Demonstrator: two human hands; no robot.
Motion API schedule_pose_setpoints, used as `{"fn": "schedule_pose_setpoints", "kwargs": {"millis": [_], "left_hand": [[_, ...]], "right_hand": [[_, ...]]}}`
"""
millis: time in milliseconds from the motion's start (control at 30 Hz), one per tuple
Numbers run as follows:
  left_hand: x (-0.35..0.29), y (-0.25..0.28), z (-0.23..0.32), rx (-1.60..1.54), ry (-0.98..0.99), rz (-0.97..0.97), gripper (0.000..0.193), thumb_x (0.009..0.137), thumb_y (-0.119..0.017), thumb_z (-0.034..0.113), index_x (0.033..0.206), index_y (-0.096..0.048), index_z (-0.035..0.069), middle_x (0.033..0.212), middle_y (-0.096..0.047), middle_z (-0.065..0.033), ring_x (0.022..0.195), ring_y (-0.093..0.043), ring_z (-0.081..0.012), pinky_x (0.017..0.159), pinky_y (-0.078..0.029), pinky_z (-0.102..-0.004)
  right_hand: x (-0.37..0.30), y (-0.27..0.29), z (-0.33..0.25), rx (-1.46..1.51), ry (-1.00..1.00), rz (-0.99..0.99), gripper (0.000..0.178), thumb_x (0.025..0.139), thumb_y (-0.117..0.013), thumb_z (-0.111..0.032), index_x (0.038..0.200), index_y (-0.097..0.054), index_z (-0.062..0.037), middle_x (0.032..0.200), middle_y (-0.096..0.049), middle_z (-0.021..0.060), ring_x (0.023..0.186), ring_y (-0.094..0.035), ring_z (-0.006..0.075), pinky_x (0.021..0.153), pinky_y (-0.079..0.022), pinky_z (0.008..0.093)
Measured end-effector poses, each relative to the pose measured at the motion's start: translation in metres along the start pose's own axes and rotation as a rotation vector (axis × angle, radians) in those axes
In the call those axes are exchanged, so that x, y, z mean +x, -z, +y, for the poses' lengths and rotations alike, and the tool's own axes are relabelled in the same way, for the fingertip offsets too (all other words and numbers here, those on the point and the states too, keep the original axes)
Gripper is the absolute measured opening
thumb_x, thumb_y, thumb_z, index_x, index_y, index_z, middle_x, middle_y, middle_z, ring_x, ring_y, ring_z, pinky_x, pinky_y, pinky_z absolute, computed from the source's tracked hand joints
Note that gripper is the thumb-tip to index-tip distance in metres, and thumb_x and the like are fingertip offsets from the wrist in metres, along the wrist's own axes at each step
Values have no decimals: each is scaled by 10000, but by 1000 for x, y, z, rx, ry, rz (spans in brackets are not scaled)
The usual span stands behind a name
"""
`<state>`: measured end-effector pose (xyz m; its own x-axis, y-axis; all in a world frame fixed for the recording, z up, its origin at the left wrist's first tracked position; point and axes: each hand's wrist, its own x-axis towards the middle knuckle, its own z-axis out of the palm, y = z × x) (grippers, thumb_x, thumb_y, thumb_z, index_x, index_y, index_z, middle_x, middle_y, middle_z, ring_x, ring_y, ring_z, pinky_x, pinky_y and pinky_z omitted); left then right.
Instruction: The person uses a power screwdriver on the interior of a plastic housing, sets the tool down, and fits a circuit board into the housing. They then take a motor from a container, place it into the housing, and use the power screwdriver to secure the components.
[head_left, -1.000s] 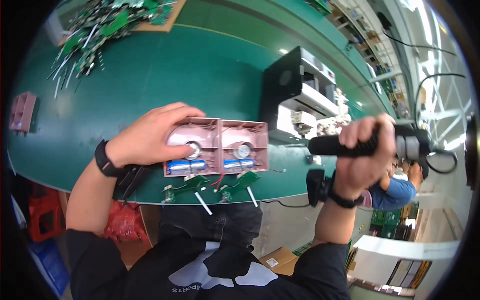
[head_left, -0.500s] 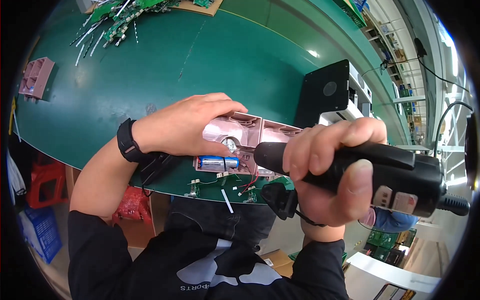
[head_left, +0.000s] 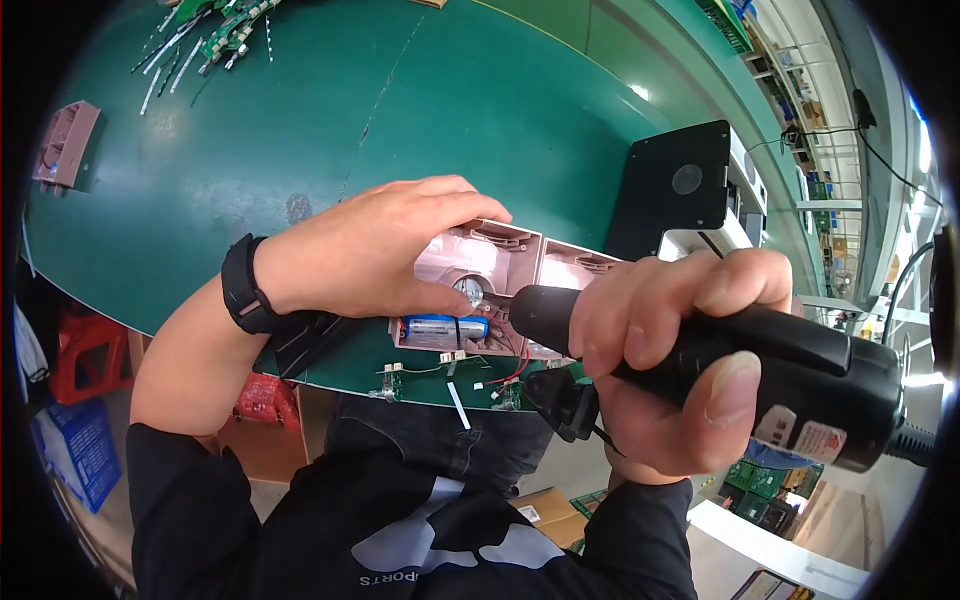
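Observation:
My left hand [head_left: 370,245] grips the left end of an open pink plastic housing [head_left: 524,268], thumb inside and fingers over the far edge. Inside lie a blue-and-silver battery cell [head_left: 445,329] and a small round shiny part [head_left: 469,289] by my thumb. My right hand [head_left: 680,335] is wrapped around a black electric screwdriver [head_left: 800,365]. Its nose points left over the middle of the housing; bright glare and the tool hide the tip and whatever it meets. Red wires [head_left: 520,370] run from the housing toward small circuit boards [head_left: 388,382] at the table's near edge.
A white strip [head_left: 458,405] overhangs the near edge. Beyond my right hand stands a black-and-white box-shaped device [head_left: 680,180]. Another pink housing [head_left: 68,145] sits far left, and green circuit boards with leads [head_left: 235,35] are piled at the back. A cable trails from the screwdriver's rear.
The view has shifted slightly. The screwdriver's rear end has dropped a little, and its nose sits over nearly the same part of the housing. My left hand keeps its grip.

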<state>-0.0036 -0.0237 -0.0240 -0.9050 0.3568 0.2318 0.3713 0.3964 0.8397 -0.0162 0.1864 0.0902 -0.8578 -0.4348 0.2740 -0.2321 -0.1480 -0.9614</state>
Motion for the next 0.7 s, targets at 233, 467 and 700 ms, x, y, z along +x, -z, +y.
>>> {"fn": "schedule_pose_setpoints", "kwargs": {"millis": [233, 467, 700], "left_hand": [[-2, 0, 0, -16, -14, 17, 653, 762, -882, 126, 1339, -597, 17, 1207, -648, -157, 1117, -645, -352, 945, -539, -420], [6, 2, 5, 15, -31, -13, 648, 747, -886, 114, 1326, -607, 28, 1202, -651, -148, 1122, -648, -344, 954, -540, -412], [5, 0, 0, 82, -42, -29, 644, 767, -884, 177, 1337, -617, 39, 1220, -662, -145, 1126, -660, -334, 979, -540, -404]], "right_hand": [[-3, 3, 2, 32, -67, -47, 442, 935, -769, -361, 1101, -455, -98, 745, -555, 74, 563, -544, 207, 544, -487, 369], [5, 4, 19, -76, 123, -87, 368, 964, -729, -271, 1103, -456, -68, 746, -572, 84, 579, -557, 188, 556, -508, 352], [4, 18, 23, -109, 303, -63, 291, 997, -674, -207, 1115, -464, -45, 746, -579, 86, 586, -563, 175, 560, -519, 343]]}}
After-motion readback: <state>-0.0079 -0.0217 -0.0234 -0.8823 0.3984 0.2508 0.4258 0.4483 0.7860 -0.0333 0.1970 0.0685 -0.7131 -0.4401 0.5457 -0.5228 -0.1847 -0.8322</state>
